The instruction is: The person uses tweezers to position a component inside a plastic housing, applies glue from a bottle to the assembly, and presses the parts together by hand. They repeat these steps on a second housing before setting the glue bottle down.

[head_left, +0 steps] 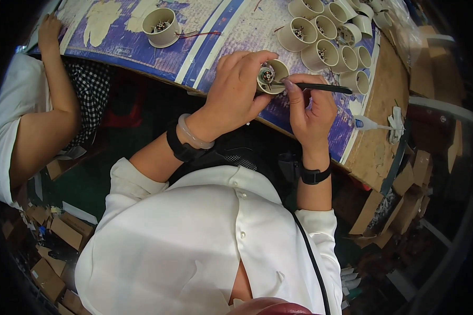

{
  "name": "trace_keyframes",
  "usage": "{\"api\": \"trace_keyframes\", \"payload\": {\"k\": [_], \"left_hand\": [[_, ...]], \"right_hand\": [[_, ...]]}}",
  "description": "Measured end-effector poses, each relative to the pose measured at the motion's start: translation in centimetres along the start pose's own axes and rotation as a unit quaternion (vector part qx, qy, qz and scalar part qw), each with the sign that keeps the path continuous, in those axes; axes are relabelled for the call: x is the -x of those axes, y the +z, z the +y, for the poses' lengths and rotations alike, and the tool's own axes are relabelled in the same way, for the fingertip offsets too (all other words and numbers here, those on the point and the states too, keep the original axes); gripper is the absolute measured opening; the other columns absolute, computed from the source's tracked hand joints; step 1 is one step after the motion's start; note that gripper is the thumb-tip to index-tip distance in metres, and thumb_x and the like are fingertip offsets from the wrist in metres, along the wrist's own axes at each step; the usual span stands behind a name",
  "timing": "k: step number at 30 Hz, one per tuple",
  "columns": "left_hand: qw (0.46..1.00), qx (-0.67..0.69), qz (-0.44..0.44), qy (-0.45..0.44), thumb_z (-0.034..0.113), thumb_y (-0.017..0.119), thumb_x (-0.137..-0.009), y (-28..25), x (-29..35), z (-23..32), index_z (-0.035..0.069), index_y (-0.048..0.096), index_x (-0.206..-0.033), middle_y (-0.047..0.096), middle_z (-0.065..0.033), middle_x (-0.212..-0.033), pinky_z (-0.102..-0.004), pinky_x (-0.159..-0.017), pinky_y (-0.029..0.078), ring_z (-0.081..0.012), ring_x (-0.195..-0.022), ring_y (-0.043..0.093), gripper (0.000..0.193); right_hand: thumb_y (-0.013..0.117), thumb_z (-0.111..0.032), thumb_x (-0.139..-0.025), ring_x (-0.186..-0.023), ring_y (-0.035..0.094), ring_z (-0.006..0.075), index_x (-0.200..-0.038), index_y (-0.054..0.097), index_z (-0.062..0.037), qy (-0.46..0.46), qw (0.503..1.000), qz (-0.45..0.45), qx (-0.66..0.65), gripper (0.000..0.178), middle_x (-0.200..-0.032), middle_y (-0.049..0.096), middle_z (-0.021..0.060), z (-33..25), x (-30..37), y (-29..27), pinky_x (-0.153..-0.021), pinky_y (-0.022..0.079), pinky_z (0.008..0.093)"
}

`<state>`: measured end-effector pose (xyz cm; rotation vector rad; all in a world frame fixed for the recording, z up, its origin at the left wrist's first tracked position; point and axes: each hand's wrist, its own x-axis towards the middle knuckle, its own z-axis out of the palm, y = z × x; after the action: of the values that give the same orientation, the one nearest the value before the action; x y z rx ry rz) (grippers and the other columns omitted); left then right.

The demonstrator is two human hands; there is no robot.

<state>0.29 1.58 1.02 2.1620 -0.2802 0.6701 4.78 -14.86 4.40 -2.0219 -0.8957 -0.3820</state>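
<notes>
My left hand (233,86) is wrapped round a cream, cup-shaped plastic housing (281,69) near the table's front edge. The housing tips toward me, and a small motor with a round, dark-centred face (267,75) shows in its mouth. Between the thumb and fingers of my right hand (314,107) is a slim black tweezers-like tool (326,87). Its pale tip reaches into the housing beside the motor; exactly what it touches is too small to make out.
Several similar housings (297,34) crowd the back right. Another housing (161,28) with red wires stands back left. A white bottle with a thin nozzle (366,123) lies at the right edge. A co-worker's arm (50,39) rests at the far left; cardboard boxes (415,173) stand beyond the table.
</notes>
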Motion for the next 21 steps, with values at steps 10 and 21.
{"api": "trace_keyframes", "payload": {"k": [10, 21], "left_hand": [[1.000, -0.002, -0.002, 0.001, 0.008, 0.077, -0.066, -0.01, -0.10, -0.19, 0.007, 0.048, -0.126, 0.057, -0.0100, -0.114, -0.0425, -0.094, 0.036, -0.0305, -0.107, 0.051, 0.066], [1.000, 0.001, -0.007, 0.000, 0.007, 0.076, -0.066, 0.00, -0.12, -0.47, 0.007, 0.048, -0.126, 0.057, -0.0104, -0.115, -0.0424, -0.095, 0.036, -0.0306, -0.108, 0.051, 0.067]], "right_hand": [[0.065, -0.002, -0.088, -0.065, 0.054, 0.0110, -0.093, 0.066, -0.0004, -0.008, 1.000, -0.002, 0.002, 0.005, -0.088, 0.065, 0.0056, 0.25, -0.07, 0.22, -0.058, 0.042, 0.0225], [0.064, 0.000, -0.088, -0.066, 0.056, 0.0124, -0.092, 0.065, 0.0010, -0.008, 1.000, -0.006, -0.005, 0.004, -0.087, 0.064, 0.0066, 0.53, -0.20, 0.31, -0.057, 0.043, 0.0234]]}}
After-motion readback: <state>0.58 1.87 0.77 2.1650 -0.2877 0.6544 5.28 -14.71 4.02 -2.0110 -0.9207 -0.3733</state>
